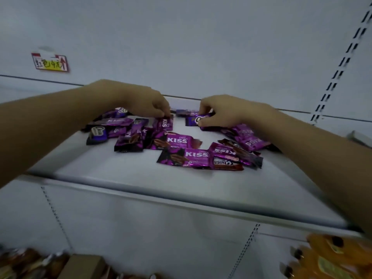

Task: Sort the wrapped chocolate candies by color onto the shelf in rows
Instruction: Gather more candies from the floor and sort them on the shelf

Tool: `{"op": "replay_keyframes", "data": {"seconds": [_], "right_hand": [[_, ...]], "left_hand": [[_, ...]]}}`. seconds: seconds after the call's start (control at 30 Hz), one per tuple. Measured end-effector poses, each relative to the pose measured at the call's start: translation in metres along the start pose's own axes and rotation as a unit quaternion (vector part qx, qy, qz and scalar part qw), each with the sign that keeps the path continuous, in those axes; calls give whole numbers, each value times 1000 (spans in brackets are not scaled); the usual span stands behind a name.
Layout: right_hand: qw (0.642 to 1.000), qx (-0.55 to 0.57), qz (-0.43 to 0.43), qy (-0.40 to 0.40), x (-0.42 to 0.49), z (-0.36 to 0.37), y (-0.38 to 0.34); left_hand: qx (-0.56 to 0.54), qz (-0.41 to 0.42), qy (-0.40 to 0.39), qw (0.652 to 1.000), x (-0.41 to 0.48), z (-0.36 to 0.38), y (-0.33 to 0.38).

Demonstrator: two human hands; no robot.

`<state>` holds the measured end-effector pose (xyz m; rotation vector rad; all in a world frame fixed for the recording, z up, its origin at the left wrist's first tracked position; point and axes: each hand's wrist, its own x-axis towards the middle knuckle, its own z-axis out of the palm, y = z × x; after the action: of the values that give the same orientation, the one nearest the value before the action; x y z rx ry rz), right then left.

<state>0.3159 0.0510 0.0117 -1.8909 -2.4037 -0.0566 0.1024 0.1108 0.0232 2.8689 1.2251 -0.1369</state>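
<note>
candy (166, 124) in left hand (149, 103) front-to-back, right hand's (223, 111) crosswise.

Purple KISS candies (177, 140) lie flat, scattered and overlapping across the white shelf (120, 174), some upside down. A few darker blue Choco candies (97, 133) sit at the left and back; 1 brown candy (231, 167) lies at the front.

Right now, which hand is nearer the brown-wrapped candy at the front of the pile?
Right. The right hand sits directly behind the brown-wrapped candy, gripping a purple candy; the left hand, pinching a magenta candy, is farther back-left.
</note>
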Motion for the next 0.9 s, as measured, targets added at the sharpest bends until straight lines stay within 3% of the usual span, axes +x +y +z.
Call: {"op": "replay_keyframes", "data": {"seconds": [0.1, 0.2, 0.37, 0.43, 0.53, 0.7, 0.8, 0.9], "right_hand": [[999, 39, 13, -30, -10, -13, -4], [997, 70, 38, -2, -11, -14, -4], [970, 203, 128, 43, -6, -15, -5], [970, 192, 134, 70, 1, -18, -10], [981, 139, 113, 79, 23, -16, -22], [987, 118, 102, 32, 53, -4, -36], [988, 126, 87, 0, 63, 0, -45], [991, 103, 77, -27, 66, 7, -53]], "left_hand": [[-45, -5, 39, 998, -16, -4, -24], [-89, -20, 32, 995, -25, -12, -49], [-4, -98, -43, 994, -30, -20, -83], [2, -112, -61, 992, -24, -16, -88], [-98, -99, -77, 987, -10, -6, -91], [-230, -26, -27, 972, -3, 1, -99], [-204, 3, -4, 979, -5, 3, -101], [-172, 57, 108, 978, -13, 3, -98]]}}
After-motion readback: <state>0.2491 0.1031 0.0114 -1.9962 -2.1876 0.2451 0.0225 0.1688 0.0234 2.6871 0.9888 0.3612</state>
